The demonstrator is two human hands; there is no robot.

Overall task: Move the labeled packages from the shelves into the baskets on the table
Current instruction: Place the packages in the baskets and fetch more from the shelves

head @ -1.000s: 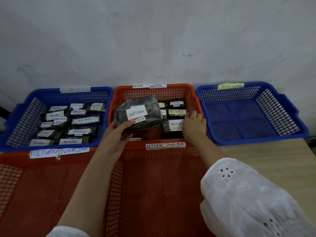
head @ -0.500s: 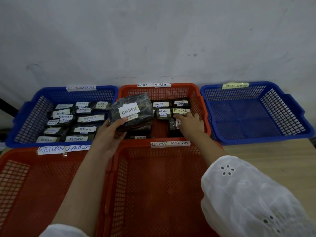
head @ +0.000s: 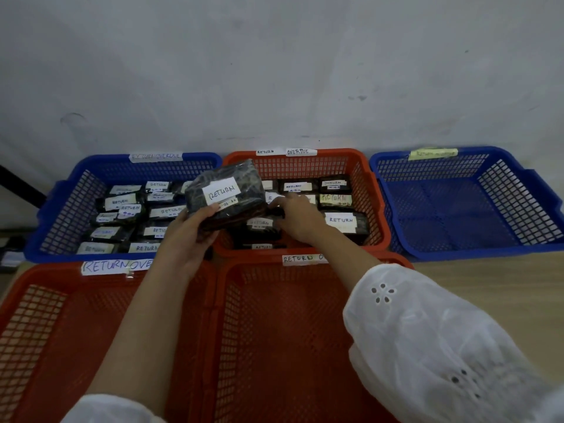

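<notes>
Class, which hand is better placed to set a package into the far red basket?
Left: the left hand grips the RETURN package over the far red basket; the right hand holds nothing visible.

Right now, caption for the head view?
Left hand holds a dark plastic-wrapped package labelled RETURN at the left rim of the far red mesh basket; right hand touches its packages.

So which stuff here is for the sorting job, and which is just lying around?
Job: RETURN package, left hand, right hand, far orange basket, filled blue basket, empty blue basket, near orange baskets.
Lying about: dark bar, wall.
</notes>
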